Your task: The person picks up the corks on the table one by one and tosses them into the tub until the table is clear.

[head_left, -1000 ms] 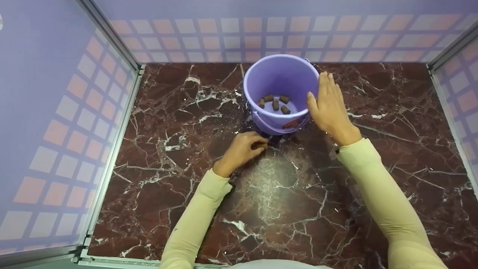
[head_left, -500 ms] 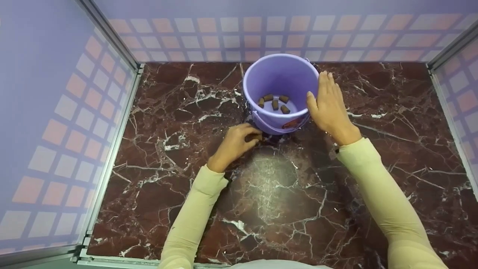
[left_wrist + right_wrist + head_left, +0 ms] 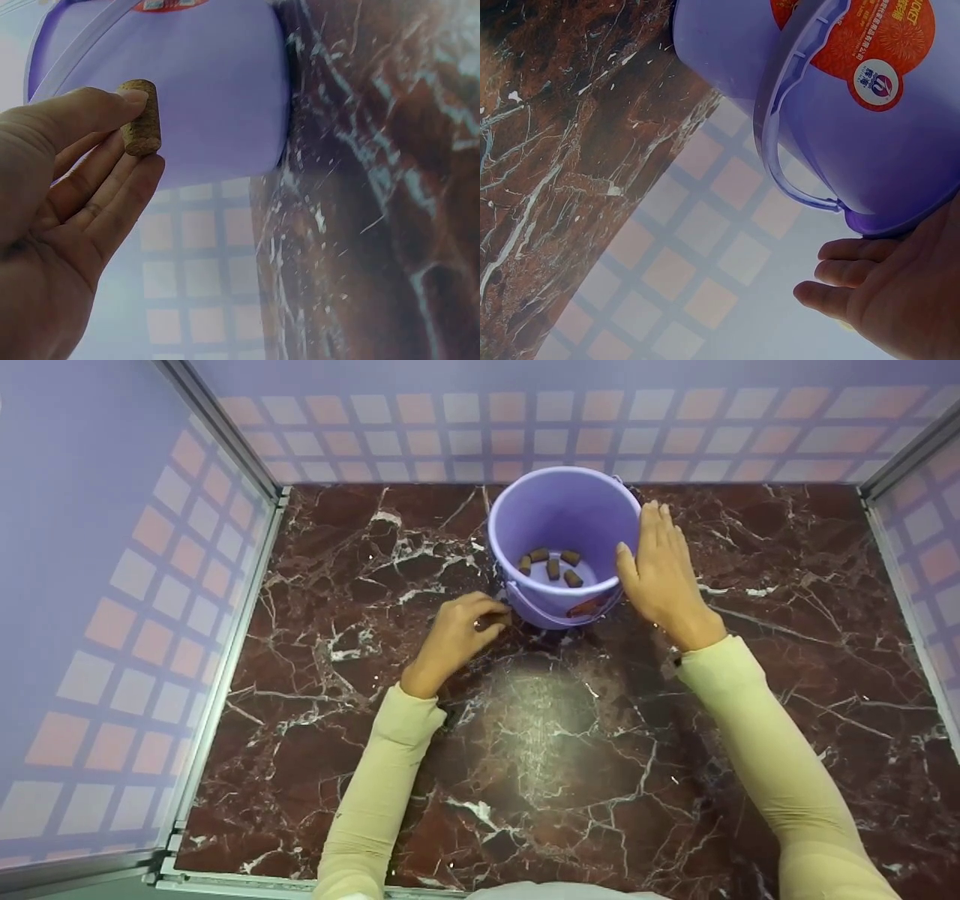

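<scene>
A cork (image 3: 142, 124) is pinched between the thumb and fingers of my left hand (image 3: 455, 634), as the left wrist view plainly shows. This hand is low beside the front left of a purple bucket (image 3: 570, 514), outside it. Several brown corks (image 3: 553, 569) lie on the bucket's floor. My right hand (image 3: 664, 577) lies with straight fingers along the bucket's right rim, its thumb near the rim's front. The right wrist view shows the bucket's handle (image 3: 769, 142) hanging down across a red label (image 3: 881, 37).
The bucket stands upright on a dark red marbled tabletop (image 3: 555, 780), towards the back. A checked back wall (image 3: 420, 439) and a left side panel (image 3: 97, 607) in metal framing border the table.
My left hand has moved left and a little away from me, from before the bucket to its front left, with the cork in its fingers. The right hand and bucket stay put.
</scene>
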A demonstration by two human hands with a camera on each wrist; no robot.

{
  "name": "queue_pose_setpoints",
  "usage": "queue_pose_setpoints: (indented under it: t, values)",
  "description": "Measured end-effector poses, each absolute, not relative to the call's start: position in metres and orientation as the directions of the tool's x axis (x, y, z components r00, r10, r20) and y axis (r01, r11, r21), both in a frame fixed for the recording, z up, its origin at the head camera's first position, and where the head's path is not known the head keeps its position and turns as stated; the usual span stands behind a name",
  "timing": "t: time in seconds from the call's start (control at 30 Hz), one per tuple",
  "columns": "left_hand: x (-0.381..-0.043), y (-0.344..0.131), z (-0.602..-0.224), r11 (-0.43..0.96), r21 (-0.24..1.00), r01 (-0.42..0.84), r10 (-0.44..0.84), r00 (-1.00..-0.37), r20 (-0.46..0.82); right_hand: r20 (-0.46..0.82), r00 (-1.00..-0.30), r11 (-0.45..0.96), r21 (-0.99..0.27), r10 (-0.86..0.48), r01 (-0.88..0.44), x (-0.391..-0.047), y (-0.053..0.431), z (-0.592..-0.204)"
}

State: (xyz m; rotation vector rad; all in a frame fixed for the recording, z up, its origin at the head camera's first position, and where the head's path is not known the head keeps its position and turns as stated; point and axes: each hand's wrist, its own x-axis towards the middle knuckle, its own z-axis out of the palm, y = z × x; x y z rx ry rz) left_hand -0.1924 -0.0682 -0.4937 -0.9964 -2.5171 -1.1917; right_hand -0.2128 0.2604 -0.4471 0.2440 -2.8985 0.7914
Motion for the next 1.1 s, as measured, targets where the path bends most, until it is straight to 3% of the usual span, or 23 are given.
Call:
queue_pose_setpoints:
  t: [0.37,0.73,1.1]
  values:
    - [-0.205,-0.087,-0.460,0.462,0.614,0.641,0.425,-0.767,0.481,0.138,-0.983,0.856,-0.487,-0.120,-0.173,-0.211,0.260,-0.444]
    - [-0.211,-0.079,-0.431,0.431,0.564,0.704,0.378,-0.708,0.596,0.128,-0.984,0.860,-0.481,-0.122,-0.169,-0.211,0.260,-0.444]
    - [-0.216,-0.063,-0.415,0.400,0.515,0.758,0.408,-0.650,0.641,0.130,-0.984,0.865,-0.473,-0.121,-0.169,-0.212,0.260,-0.444]
